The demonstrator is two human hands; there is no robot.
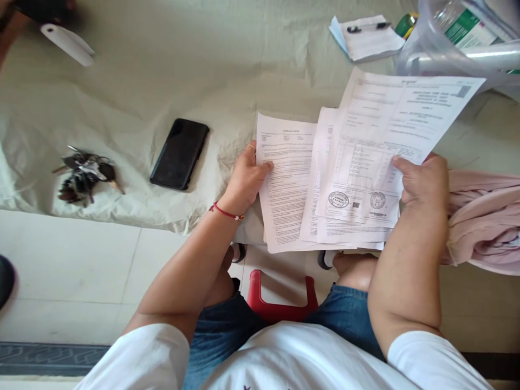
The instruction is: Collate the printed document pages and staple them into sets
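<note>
Your left hand (pixel 244 181) grips the left edge of a printed sheet (pixel 284 184), thumb on top, fingers (pixel 263 168) clamped on the paper; there is a ring on one finger and a red thread bracelet (pixel 226 212) at the wrist. Your right hand (pixel 422 181) pinches the right edge of the overlapping sheets (pixel 365 162), thumb pressed on top, the other fingers hidden behind the paper. The sheets sit in the centre-right of the frame, fanned out and held just above the surface.

Writing: dense print, a table grid, two round stamps and a small square code on the top sheet; all of it is too small to read. A clear plastic bag (pixel 455 38) in the upper right holds something with a green and white label, unreadable.

The surface is a pale, creased cloth (pixel 162 70) spread on a light tiled floor (pixel 73 271). On the cloth, at left, lie a bunch of keys (pixel 83 176) and, near it, a black phone (pixel 179 154) lying face up. At upper centre-right is a notepad (pixel 368 38) with a pen (pixel 368 26) on it. Pink fabric (pixel 483 216) lies at the right edge. A red stool (pixel 280 298) shows between your knees at bottom centre. Another person's hand in the upper left corner holds a white object (pixel 67 43).
</note>
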